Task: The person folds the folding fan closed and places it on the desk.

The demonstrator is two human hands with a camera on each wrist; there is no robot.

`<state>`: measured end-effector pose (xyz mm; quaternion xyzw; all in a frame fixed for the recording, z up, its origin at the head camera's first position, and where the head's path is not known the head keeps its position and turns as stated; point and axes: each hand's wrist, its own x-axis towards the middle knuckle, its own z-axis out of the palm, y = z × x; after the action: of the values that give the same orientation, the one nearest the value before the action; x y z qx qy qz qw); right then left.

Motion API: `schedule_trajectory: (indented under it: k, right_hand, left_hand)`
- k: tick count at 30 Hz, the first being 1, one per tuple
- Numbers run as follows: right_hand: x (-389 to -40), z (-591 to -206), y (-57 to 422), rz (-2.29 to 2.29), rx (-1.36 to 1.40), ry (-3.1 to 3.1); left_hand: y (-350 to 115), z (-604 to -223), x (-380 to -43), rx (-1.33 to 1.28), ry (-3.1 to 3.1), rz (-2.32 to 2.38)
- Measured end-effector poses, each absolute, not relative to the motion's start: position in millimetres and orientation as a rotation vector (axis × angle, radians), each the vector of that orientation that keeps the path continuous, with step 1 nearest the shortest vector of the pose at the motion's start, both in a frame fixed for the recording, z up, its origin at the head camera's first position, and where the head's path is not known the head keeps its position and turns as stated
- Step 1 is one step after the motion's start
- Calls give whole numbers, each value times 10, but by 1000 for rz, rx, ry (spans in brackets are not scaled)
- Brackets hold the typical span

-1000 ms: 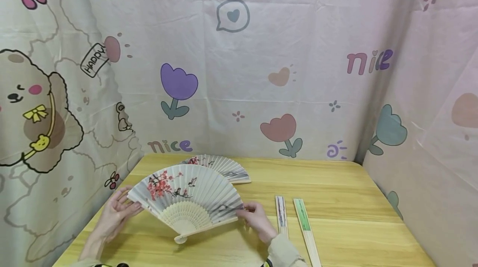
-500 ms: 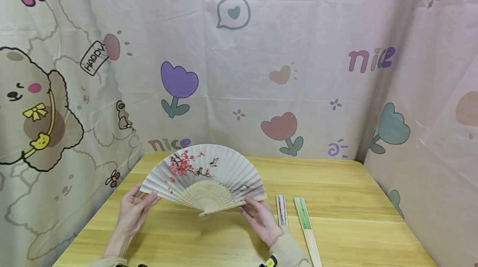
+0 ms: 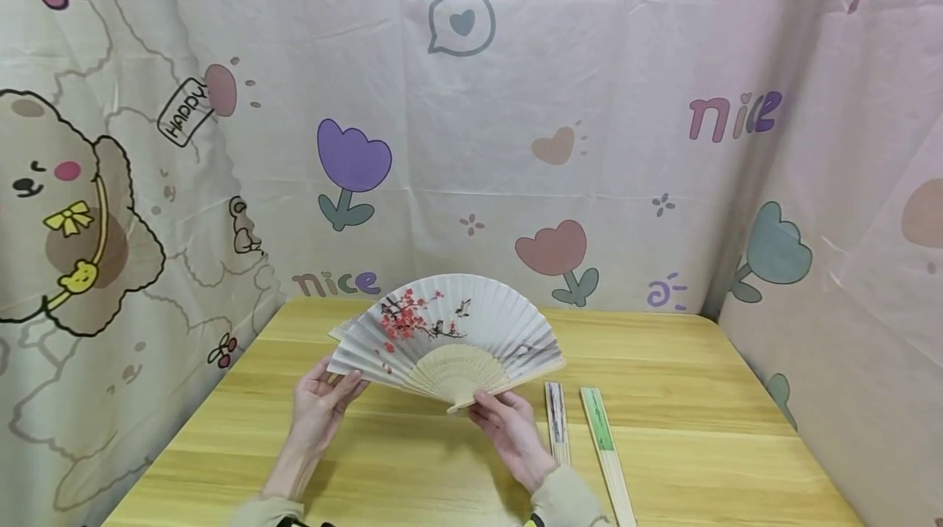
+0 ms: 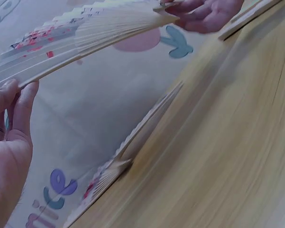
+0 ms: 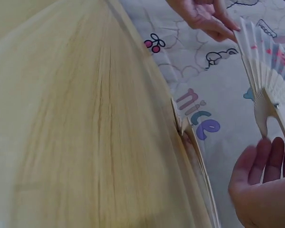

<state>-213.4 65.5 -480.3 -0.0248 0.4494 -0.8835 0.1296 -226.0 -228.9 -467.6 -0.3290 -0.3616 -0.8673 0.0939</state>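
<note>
An opened folding fan [image 3: 501,322], white with red blossoms, small birds and pale slatted ribs, is held up above the table. My left hand [image 3: 318,404] pinches its left outer rib between thumb and fingers near the paper's edge, as the left wrist view also shows. On the other side, my right hand [image 3: 512,429] holds the right outer rib close to the pivot, thumb on top. A second opened fan [image 4: 104,180] lies on the table behind; the held one covers most of it in the head view.
Two folded fans lie side by side at the right: one with a grey-purple patterned end [image 3: 556,421], one with a green end [image 3: 602,429]. The wooden table [image 3: 700,461] meets printed cloth [image 3: 457,142] at its back and sides.
Both hands have raised the fan; it has shifted right and now overlaps the rear fan. The left hand moved right with it, while the right hand's grip shifted along the outer rib toward the pivot.
</note>
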Motion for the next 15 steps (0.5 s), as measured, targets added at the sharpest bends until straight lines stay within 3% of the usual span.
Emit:
schedule_trajectory:
  k: [15]
  right_hand:
    - [-2098, -4818, 738, -2654, -64, 1243]
  left_hand:
    - [-1881, -4672, -2299, -916, -1197, -2562]
